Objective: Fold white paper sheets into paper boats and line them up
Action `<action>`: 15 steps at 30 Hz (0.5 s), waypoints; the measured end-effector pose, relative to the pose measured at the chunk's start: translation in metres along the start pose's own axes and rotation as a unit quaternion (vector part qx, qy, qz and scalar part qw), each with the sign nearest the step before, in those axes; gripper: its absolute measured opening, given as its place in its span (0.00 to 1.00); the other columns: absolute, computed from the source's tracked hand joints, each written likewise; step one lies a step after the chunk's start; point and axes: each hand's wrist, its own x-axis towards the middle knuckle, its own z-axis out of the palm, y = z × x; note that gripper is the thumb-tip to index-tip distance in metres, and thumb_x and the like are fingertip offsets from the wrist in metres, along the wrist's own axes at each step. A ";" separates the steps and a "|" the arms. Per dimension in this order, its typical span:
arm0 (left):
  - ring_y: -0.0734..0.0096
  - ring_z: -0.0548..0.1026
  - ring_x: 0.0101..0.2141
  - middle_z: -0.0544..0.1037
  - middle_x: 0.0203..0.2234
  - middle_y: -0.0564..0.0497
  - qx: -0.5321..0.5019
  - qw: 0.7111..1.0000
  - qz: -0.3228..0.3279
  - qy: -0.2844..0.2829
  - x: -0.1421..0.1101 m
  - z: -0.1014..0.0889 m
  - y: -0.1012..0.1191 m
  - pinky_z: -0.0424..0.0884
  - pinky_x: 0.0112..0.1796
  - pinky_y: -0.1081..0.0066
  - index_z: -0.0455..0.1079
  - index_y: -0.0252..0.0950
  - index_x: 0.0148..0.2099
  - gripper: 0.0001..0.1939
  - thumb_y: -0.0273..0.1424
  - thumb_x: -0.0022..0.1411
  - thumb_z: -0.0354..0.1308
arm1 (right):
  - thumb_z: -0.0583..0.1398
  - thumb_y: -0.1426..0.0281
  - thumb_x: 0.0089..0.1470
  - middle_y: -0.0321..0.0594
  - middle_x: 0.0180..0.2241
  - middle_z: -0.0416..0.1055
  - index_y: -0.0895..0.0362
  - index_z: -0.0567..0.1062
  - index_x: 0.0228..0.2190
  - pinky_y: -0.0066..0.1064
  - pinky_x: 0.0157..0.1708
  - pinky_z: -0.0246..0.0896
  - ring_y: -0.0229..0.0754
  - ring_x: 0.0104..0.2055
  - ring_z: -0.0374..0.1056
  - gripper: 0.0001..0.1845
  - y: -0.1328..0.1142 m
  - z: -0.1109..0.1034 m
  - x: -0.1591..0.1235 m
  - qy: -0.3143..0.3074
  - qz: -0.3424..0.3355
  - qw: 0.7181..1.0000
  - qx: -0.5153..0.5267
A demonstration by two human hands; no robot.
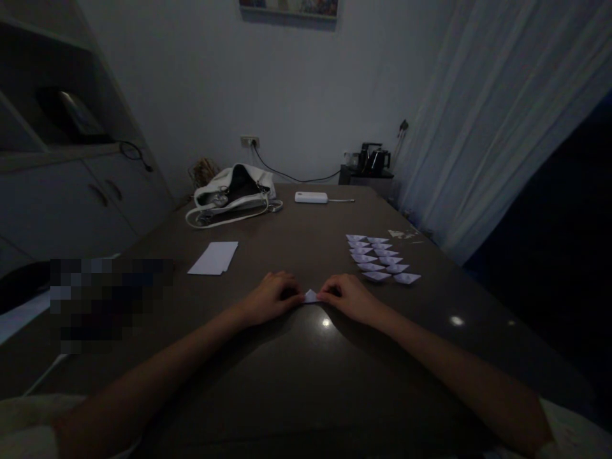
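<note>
Low over the dark table (306, 370), a small folded white paper (310, 296) with a peaked top sits between my two hands. My left hand (273, 296) pinches its left end between thumb and fingers. On the other end, my right hand (350, 298) grips it the same way. Both fingertips cover the paper's ends, so only its middle shows. Right of my right hand stand several folded paper boats (377, 276) in two columns. A stack of white paper sheets (213, 258) lies beyond my left hand.
A white handbag (234, 194) rests at the far left of the table. Near the back edge lies a white power bank (310, 197) with a short cable. Paper scraps (402, 234) are by the right edge. A black kettle (377, 160) stands behind, beside a pale curtain (459, 127).
</note>
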 end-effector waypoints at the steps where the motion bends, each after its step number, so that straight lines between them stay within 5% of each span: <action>1: 0.67 0.70 0.35 0.73 0.31 0.49 0.002 1.000 -0.012 0.001 0.000 0.001 0.001 0.62 0.37 0.69 0.72 0.34 0.36 0.13 0.38 0.63 0.53 | 0.62 0.70 0.52 0.39 0.25 0.75 0.60 0.79 0.27 0.26 0.25 0.51 0.35 0.26 0.66 0.07 0.000 0.000 0.000 0.000 0.002 1.000 -0.002; 15: 0.64 0.71 0.34 0.74 0.30 0.48 0.010 0.990 -0.141 -0.004 0.005 -0.004 0.014 0.63 0.33 0.69 0.74 0.34 0.34 0.15 0.41 0.57 0.55 | 0.63 0.70 0.48 0.37 0.19 0.70 0.61 0.77 0.23 0.25 0.22 0.50 0.33 0.21 0.62 0.07 -0.005 0.000 0.003 0.007 0.072 0.997 0.005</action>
